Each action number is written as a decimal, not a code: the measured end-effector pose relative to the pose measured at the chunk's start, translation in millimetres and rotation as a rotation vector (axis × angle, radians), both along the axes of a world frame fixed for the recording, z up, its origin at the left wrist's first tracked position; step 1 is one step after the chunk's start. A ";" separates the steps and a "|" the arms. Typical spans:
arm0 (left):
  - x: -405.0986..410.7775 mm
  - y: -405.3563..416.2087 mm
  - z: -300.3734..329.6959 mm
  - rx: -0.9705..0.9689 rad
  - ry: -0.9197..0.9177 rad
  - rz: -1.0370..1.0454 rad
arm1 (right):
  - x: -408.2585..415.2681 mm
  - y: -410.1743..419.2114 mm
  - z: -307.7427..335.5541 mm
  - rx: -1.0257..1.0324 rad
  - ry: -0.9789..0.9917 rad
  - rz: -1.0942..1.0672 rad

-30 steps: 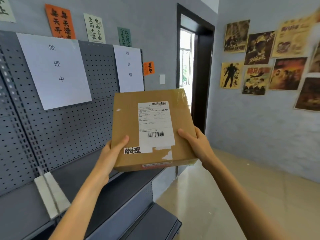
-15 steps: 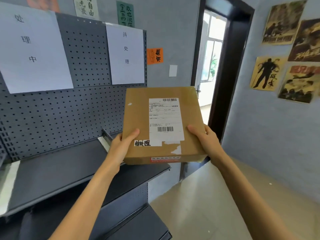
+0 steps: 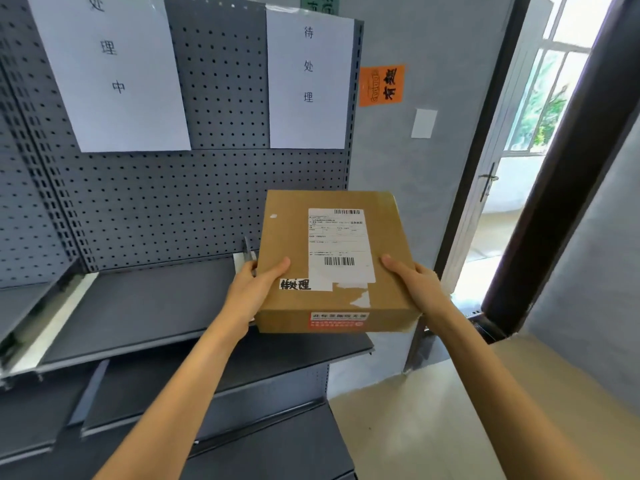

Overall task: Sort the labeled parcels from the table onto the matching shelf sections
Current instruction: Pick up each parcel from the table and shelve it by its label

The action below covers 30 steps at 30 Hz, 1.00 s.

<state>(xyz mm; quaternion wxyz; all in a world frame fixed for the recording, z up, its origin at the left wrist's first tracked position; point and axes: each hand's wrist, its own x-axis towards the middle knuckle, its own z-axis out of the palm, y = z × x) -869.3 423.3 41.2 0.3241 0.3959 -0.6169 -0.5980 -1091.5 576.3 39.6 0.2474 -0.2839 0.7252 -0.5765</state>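
Parcel: one flat brown cardboard parcel (image 3: 332, 261), held in the air between two hands, tilted with its far edge raised, just above the right end of the upper shelf board.
Parcel labels: three on it, counted as one white shipping label (image 3: 337, 244) with two barcodes on the top face, one small handwritten tag (image 3: 295, 284) at its near left corner reading 待处理, and one red sticker (image 3: 338, 320) on the near side face.
Left hand: one left hand (image 3: 254, 289) grips the parcel's left edge, thumb lying flat on the top face beside the handwritten tag, fingers curled under out of view.
Right hand: one right hand (image 3: 417, 289) grips the parcel's right edge, thumb on top near the lower barcode, fingers wrapped below.
Shelf unit: one grey metal shelf unit (image 3: 145, 306) with a pegboard back, on the left; three shelf boards show, one above the other.
Section signs: two white paper sheets on the pegboard, a left sheet (image 3: 114, 71) reading 处理中 and a right sheet (image 3: 310, 77) reading 待处理; the parcel sits below the right one.
Divider: one thin upright divider (image 3: 246, 251) stands on the upper board, just left of the parcel.
Wall: one orange sign (image 3: 381, 85) and one white switch plate (image 3: 424, 123) to the right of the shelf.
Doorway: one open door (image 3: 502, 168) at the far right.
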 end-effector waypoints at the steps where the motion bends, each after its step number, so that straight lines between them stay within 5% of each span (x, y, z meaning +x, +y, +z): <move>1: -5.1 -6.6 -3.9 -0.009 -0.015 0.019 | -6.5 -7.6 -2.7 0.012 -0.006 0.015; 15: -77.0 -115.0 -34.5 -0.055 -0.155 0.192 | -89.1 -138.0 -12.1 0.095 -0.049 0.158; 30: -107.4 -145.3 -46.0 -0.116 -0.482 0.350 | -144.6 -218.3 -48.0 0.203 -0.140 0.298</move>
